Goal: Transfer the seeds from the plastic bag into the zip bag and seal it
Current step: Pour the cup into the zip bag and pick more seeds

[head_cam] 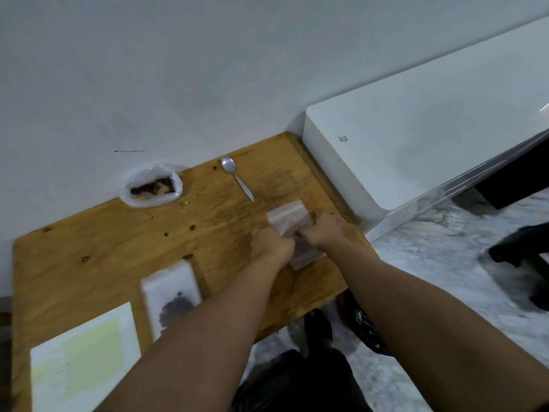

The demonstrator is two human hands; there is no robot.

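Zip bag (285, 216): lies on the wooden table (118, 239) between the fingers of both hands. Its pale far end sticks out beyond the fingertips, and its near end runs back under the wrists.
Left hand (271, 248): fingers are curled down onto the bag's left edge and appear to pinch it; blur hides the fingertips.
Right hand (323, 233): fingers are curled on the bag's right side, close to the left hand's, and also appear to grip the film.
Handling: the film looks thin, light, limp and slippery. It will probably sag and fold unless held on both sides.
Where to hold: at the mouth strip, one pinch on each lip, so the opening stays spread for filling and the track can be pressed shut.
Zip bag contents: cannot tell. The film is cloudy, and a few dark specks sit just beyond the right fingertips.
Plastic bag (177, 190): well beyond the left fingers at the far edge of the table, with its mouth rolled open.
Seeds (153, 187): a shallow dark heap inside the plastic bag. A few loose ones lie on the wood between it and the left fingers.
Spoon (236, 177): lies bare, beyond the fingertips and to their left.
Flat pouch (166, 281): on the near side of the left fingers, beside the forearm, with a dark cluster inside it.
Risk: a tipped bag would likely scatter the seeds.
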